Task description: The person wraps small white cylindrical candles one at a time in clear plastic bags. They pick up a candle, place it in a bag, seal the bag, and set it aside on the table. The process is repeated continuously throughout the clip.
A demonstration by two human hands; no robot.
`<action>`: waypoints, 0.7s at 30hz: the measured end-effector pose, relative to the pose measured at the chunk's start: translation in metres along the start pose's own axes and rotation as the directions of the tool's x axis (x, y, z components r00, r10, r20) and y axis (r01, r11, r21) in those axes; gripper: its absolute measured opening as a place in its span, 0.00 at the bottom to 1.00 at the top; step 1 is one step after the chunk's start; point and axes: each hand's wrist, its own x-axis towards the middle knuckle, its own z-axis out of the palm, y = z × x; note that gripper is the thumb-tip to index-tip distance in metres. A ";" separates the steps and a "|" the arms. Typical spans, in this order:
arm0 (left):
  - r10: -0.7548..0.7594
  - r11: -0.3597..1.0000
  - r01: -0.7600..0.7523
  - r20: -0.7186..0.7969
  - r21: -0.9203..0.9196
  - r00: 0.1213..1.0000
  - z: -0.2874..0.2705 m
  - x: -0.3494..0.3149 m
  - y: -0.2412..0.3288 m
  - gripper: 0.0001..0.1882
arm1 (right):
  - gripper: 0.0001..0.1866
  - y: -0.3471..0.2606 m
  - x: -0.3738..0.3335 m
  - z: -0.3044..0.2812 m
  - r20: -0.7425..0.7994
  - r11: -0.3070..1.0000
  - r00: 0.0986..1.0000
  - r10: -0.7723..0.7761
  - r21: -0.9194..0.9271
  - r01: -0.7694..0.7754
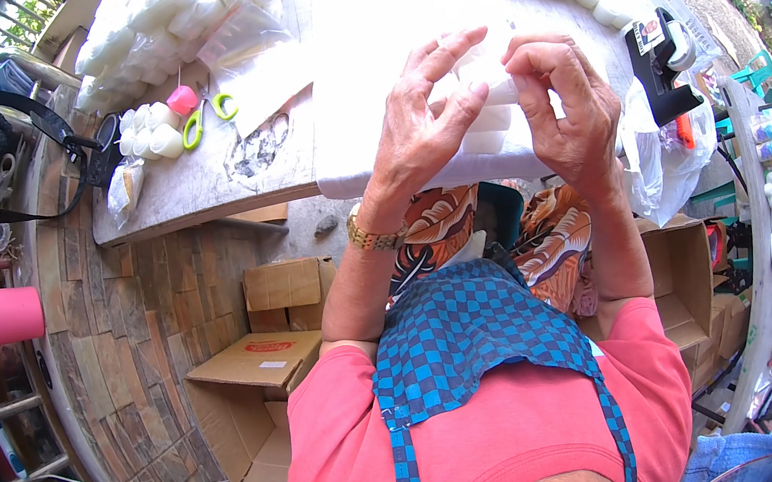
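Several short white cylinders (484,123), perhaps candles or cups, stand in a stack between my hands at the near edge of the white-covered table (358,134). My left hand (428,115) is at their left side, fingers stretched and thumb apart, with nothing visible in its grip. On the right, my right hand (571,103) has its thumb and fingertips pinched together near the top of the stack. Whatever may be between those fingertips is lost in the glare.
A black tape dispenser (660,77) stands at the right, beside plastic bags (649,146). Scissors with yellow-green handles (192,130), a pink piece (183,99) and grouped white cylinders (151,132) lie left. Bagged white cylinders (144,39) are piled behind. Cardboard boxes (254,382) sit below.
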 end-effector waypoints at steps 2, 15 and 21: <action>0.021 1.000 -0.022 0.026 0.007 0.999 -0.004 0.000 -0.003 0.32 | 0.07 0.000 0.000 0.000 -0.006 1.000 1.000 0.010 0.006 -0.010; 0.090 0.982 -0.094 0.031 0.165 0.995 0.000 0.000 -0.005 0.29 | 0.09 -0.004 -0.005 0.002 -0.044 1.000 0.999 -0.007 0.017 0.008; 0.044 0.998 -0.047 0.064 0.039 0.997 -0.006 0.002 -0.003 0.30 | 0.07 -0.006 -0.005 0.003 -0.055 0.999 0.998 0.043 0.029 -0.042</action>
